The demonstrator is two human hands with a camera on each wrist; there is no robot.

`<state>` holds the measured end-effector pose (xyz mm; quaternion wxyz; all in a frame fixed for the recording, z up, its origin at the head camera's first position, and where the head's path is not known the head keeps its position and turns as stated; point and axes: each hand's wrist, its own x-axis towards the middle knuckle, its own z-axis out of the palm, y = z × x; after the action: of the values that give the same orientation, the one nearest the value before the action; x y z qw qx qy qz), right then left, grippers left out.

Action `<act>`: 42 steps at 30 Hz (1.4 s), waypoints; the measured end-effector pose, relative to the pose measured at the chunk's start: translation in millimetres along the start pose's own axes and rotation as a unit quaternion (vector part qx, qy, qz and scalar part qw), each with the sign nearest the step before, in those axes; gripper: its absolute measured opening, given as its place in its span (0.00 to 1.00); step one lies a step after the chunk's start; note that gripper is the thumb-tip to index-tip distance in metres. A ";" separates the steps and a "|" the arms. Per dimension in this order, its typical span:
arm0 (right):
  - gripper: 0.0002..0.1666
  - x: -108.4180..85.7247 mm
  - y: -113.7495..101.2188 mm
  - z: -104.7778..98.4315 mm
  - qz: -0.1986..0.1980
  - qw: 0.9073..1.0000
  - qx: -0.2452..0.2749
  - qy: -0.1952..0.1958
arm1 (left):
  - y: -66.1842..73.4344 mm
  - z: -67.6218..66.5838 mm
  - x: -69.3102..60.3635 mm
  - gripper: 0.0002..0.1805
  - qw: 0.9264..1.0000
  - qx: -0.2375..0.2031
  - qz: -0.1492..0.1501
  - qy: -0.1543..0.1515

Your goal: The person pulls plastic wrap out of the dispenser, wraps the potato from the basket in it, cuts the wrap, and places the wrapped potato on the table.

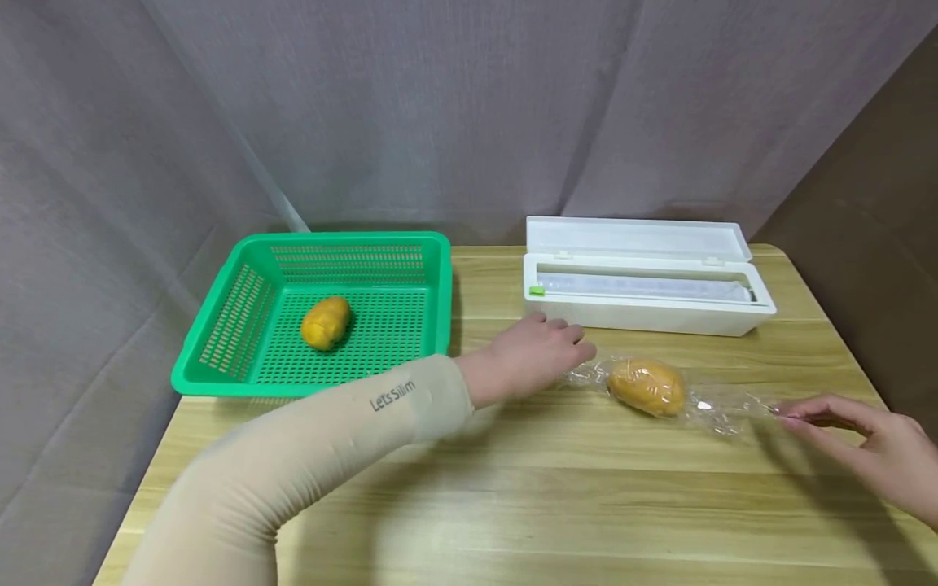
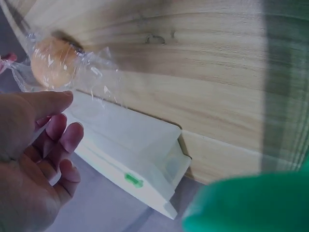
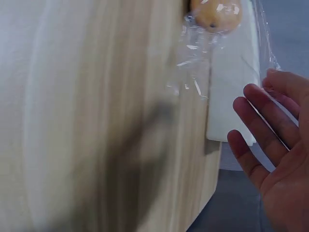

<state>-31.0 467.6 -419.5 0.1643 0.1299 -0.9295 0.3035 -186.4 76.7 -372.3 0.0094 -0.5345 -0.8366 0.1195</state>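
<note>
A yellow-orange mango (image 1: 646,387) lies on the wooden table inside clear cling film (image 1: 714,411), whose gathered ends stick out on both sides. My left hand (image 1: 538,354) is at the film's left end, back of the hand up. In the left wrist view, the left hand (image 2: 43,140) has its thumb at the film, with the index finger mostly hidden behind it and the other fingers loosely bent. To the right, my right hand (image 1: 872,439) pinches the other end between thumb and index finger. Three fingers of the right hand (image 3: 280,130) spread apart in the right wrist view.
A white cling film dispenser box (image 1: 648,313) with its lid up stands behind the wrapped fruit; a green slide cutter (image 1: 537,290) sits on its left edge. At the left, a green basket (image 1: 440,309) holds one bare mango (image 1: 326,323). Grey curtain hangs behind the table.
</note>
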 end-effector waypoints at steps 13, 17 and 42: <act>0.25 -5.4 8.6 16.7 -0.034 0.989 -0.123 -0.067 | 17.1 11.0 0.5 0.18 0.991 0.124 0.049 -0.029; 0.21 -5.2 8.5 21.8 -0.016 0.988 -0.137 -0.075 | 19.6 15.4 2.8 0.16 0.984 0.167 0.058 -0.023; 0.41 48.6 -15.2 35.1 -0.132 0.979 -0.150 0.050 | 33.5 -4.2 55.4 0.21 0.998 -0.044 -0.031 0.021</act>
<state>-78.2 427.5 -419.7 0.2665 0.2095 -0.9300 0.1422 -179.6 140.6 -381.4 0.0072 -0.5104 -0.8570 0.0711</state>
